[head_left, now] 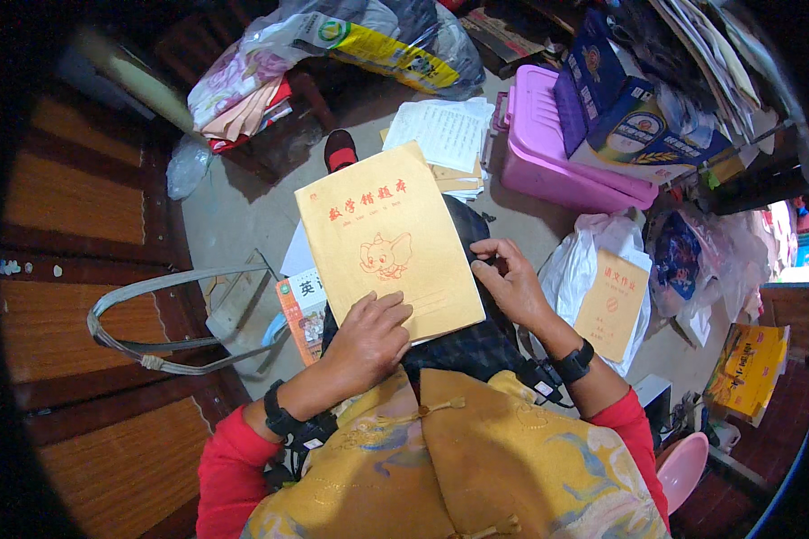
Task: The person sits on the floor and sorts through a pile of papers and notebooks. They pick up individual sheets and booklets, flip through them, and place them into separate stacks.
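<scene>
A yellow paper exercise book (384,236) with a red cartoon elephant and printed writing on its cover lies closed on my lap. My left hand (374,330) rests on the lower part of the cover, its fingers loosely bent. Beside the right edge of the book is my right hand (509,279), thumb and forefinger close to the page edges; whether they pinch a page cannot be told. A colourful textbook (301,316) sticks out from under the book on the left. Dark checked trousers (445,357) show below the book.
Handwritten sheets (438,131) lie stacked on the floor ahead. A pink lidded plastic box (546,155) holds a blue carton (640,128). To the right, another exercise book (612,303) rests on a white plastic bag (559,269). A bag with long handles (243,303) stands left.
</scene>
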The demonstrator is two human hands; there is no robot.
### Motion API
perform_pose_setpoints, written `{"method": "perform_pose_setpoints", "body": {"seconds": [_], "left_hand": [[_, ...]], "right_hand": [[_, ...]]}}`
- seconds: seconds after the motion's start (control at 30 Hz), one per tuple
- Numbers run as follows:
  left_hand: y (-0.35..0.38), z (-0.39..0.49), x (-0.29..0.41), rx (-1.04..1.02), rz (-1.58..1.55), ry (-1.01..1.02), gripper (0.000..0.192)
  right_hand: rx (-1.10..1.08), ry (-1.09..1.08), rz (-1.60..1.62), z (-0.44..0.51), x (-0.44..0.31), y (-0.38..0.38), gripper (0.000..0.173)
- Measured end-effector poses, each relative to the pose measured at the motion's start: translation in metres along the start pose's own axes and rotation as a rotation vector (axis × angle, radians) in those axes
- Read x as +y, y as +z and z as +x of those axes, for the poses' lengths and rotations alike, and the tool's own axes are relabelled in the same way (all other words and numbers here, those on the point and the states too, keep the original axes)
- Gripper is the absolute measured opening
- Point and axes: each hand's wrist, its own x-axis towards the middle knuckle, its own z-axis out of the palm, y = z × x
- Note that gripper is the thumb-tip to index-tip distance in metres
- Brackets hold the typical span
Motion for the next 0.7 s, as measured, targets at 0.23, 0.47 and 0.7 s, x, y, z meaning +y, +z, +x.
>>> {"method": "perform_pose_setpoints", "body": {"seconds": [0.23, 0.47, 0.7], "left_hand": [[-0.014, -0.011, 0.002, 0.237, -0.507, -0.227, 0.009], [-0.011, -0.037, 0.009, 0.504, -0.907, -0.602, 0.014], [-0.002, -0.062, 0.010, 0.750, -1.079, -0.663, 0.035]], "right_hand": [[-0.010, 0.039, 0.134, 0.001, 0.006, 0.001, 0.019], [-0.009, 0.032, 0.145, 0.000, 0.007, 0.001, 0.018], [-0.033, 0.071, 0.125, 0.003, 0.011, 0.001, 0.019]]}}
